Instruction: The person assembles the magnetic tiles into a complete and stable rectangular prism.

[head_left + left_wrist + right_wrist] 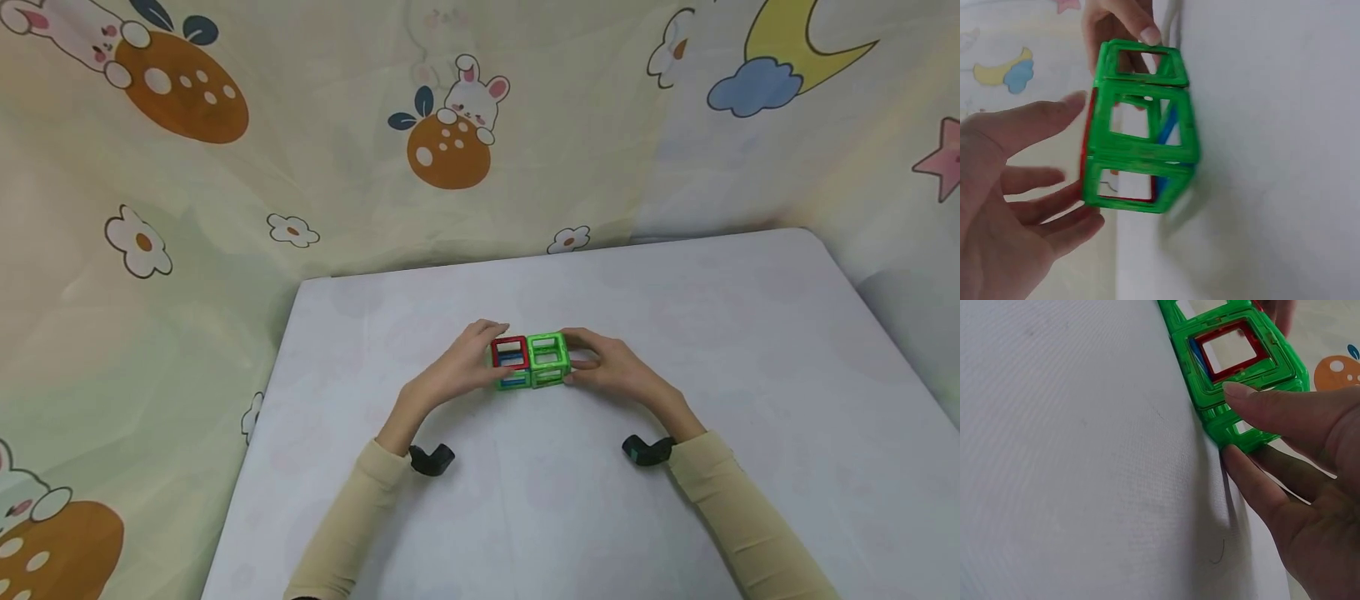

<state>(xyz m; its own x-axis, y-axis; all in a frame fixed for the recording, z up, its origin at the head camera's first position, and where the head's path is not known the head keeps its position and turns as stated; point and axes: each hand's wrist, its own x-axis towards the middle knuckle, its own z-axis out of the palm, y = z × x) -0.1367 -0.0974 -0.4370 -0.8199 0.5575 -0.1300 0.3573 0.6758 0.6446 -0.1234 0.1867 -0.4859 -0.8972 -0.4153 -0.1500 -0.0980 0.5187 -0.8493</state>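
Two joined cubes of magnetic building tiles [547,339] sit near the middle of the white table, their square frames mostly green, with red and blue ones at the left cube. Around the left end curves my left hand [463,364], thumb on the near side and fingers beyond; in the left wrist view its fingertips [1088,219] lie right at the red-edged side. My right hand [618,364] pinches the right end. Seen from the right wrist, the thumb [1250,403] presses a green tile frame [1194,381] while a finger rests at its lower corner.
The white tabletop [525,500] extends around both forearms. A black wrist device [431,460] shows at the left wrist and another black device [647,450] at the right. Behind the table hangs a patterned cloth [337,150] with rabbits, flowers and a moon.
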